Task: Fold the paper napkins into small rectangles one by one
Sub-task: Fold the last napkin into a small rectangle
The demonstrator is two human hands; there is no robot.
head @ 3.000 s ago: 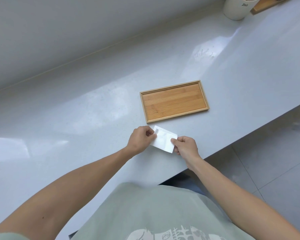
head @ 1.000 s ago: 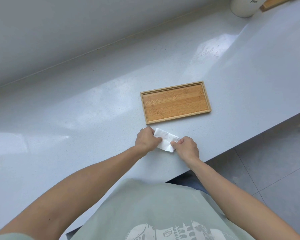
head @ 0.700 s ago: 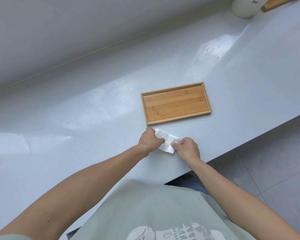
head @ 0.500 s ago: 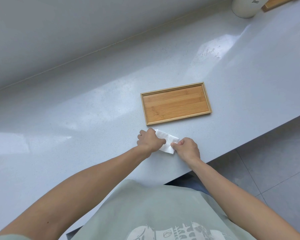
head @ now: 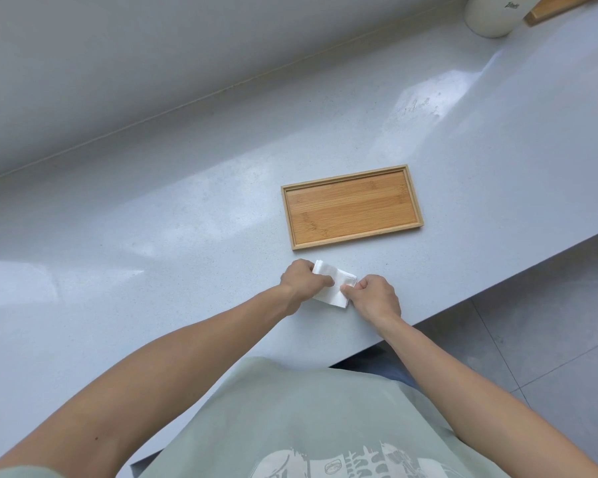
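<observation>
Napkin [head: 328, 282] lies nearly folded small on the desk [head: 187, 236], both hands, left [head: 302, 281] and right [head: 375, 294], pinching it flat; wooden tray [head: 351, 243] holds none yet.

napkin [head: 332, 286] | white, folded small, seemingly several layers | flat on counter, near edge

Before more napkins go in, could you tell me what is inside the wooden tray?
Nothing shows inside the wooden tray; its whole bamboo floor is bare and uncovered. The napkin lies outside it on the counter.
</observation>
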